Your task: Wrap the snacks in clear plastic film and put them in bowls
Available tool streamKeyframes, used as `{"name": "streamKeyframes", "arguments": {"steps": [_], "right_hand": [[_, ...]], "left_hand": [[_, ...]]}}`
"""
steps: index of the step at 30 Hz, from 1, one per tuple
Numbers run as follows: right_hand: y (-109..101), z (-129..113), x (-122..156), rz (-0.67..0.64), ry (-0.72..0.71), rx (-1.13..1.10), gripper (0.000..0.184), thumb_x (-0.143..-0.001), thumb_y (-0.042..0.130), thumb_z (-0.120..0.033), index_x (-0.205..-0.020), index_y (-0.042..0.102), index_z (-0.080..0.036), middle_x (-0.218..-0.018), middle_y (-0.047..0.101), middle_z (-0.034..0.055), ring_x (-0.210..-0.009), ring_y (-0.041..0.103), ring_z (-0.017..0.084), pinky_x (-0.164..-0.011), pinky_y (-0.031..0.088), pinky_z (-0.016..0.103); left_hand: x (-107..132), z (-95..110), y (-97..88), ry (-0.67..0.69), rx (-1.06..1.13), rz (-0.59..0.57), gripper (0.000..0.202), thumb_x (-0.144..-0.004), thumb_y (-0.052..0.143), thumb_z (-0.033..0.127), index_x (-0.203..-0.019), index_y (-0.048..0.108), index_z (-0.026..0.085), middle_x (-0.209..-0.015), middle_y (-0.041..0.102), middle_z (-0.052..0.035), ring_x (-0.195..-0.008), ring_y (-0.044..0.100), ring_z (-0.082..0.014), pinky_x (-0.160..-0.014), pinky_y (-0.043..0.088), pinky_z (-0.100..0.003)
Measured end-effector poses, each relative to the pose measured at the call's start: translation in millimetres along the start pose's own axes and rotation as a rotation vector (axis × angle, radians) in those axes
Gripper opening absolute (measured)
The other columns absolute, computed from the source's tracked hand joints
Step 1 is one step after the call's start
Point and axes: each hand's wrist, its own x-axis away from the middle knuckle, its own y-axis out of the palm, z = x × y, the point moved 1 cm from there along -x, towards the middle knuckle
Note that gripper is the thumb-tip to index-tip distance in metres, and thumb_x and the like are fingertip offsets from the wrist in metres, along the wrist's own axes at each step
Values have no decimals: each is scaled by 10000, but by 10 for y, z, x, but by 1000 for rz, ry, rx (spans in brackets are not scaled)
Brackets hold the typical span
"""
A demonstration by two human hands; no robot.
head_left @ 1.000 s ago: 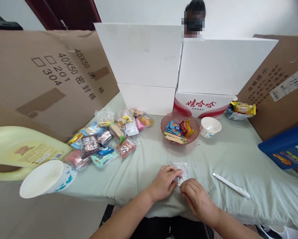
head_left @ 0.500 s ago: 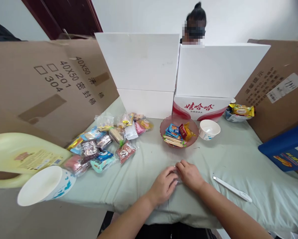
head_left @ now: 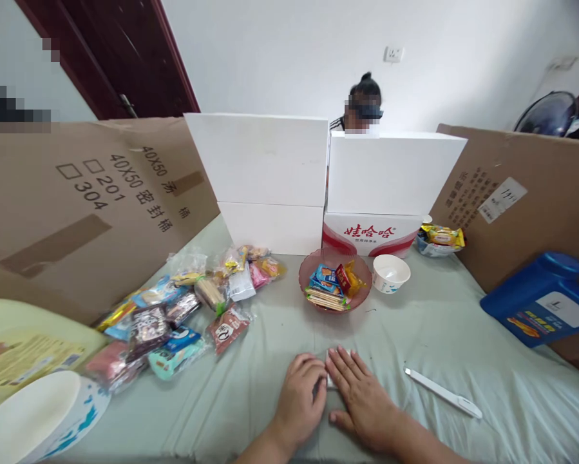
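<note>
My left hand (head_left: pixel 300 399) lies on the pale green cloth (head_left: pixel 415 335) with its fingers curled down beside my right hand. My right hand (head_left: pixel 361 398) lies flat, fingers stretched out, pressing on a small clear wrapper (head_left: pixel 331 355) of which only a corner shows between the two hands. A white pen-like tool (head_left: pixel 444 392) lies to the right of my right hand. Just beyond the hands stands a pink bowl (head_left: pixel 335 263) holding several small snack packets.
A pile of snack packets (head_left: pixel 183 309) lies at the left. A white paper cup (head_left: pixel 390 272) stands beside the bowl; another cup (head_left: pixel 38 419) lies near left. White boxes (head_left: pixel 270 167) and cardboard sheets (head_left: pixel 86 200) wall the area. A blue jug (head_left: pixel 543 299) is at right. A person sits behind the boxes.
The wrapper lay open beyond my fingertips; both hands have since closed over it, and my right hand now lies flat on it. The view has tilted upward.
</note>
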Motion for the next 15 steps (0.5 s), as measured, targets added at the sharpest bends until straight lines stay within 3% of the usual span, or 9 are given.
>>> {"name": "streamKeyframes", "arguments": {"steps": [2, 5, 8, 10, 12, 14, 15], "right_hand": [[44, -67, 85, 12, 42, 27, 731, -890, 540, -435, -1493, 262, -130, -1509, 346, 151, -1392, 314, 308, -1062, 379, 493], [122, -140, 276, 136, -19, 90, 506, -899, 540, -273, -1383, 455, -154, -1390, 525, 119, -1290, 472, 266, -986, 464, 389], [70, -56, 431, 247, -130, 23, 269, -944, 469, -207, -1180, 597, -215, -1120, 707, 49, -1009, 639, 168, -832, 518, 272], [-138, 183, 415, 254, -110, -43, 278, -967, 394, -198, -1149, 603, -216, -1025, 723, 49, -886, 645, 152, -782, 522, 276], [-480, 577, 268, 293, 16, -9, 342, -961, 345, -166, -1195, 592, -204, -1071, 696, 88, -971, 619, 185, -844, 504, 344], [-855, 1066, 17, 343, 218, 115, 333, -949, 380, -154, -1146, 638, -226, -1117, 667, 98, -1057, 577, 220, -911, 459, 412], [-1011, 1326, -128, 318, 401, 178, 307, -947, 412, -182, -1124, 659, -229, -1159, 642, 109, -1106, 543, 253, -954, 421, 464]], "left_hand": [[15, -53, -25, -59, -1, 89, 152, -862, 467, 142, -902, 600, 204, -927, 641, -67, -927, 586, -236, -832, 515, -419], [27, -108, -34, -80, 14, 132, 131, -885, 462, 185, -907, 589, 207, -927, 631, -77, -899, 600, -234, -788, 532, -398], [26, -129, -10, -75, 15, 137, 155, -873, 486, 186, -995, 580, 207, -938, 630, -81, -890, 610, -232, -774, 542, -387], [19, -135, 12, -61, 12, 136, 190, -861, 495, 175, -1032, 570, 208, -936, 630, -80, -869, 615, -230, -753, 548, -378], [10, -138, 33, -32, 10, 120, 192, -849, 494, 163, -1018, 570, 214, -922, 633, -76, -854, 618, -231, -740, 550, -375], [5, -142, 48, -6, 4, 102, 198, -840, 490, 155, -1011, 571, 213, -921, 637, -77, -856, 619, -236, -742, 551, -382], [4, -144, 53, 3, -1, 95, 206, -835, 490, 153, -1016, 570, 210, -924, 638, -81, -860, 618, -238, -746, 550, -387]]}}
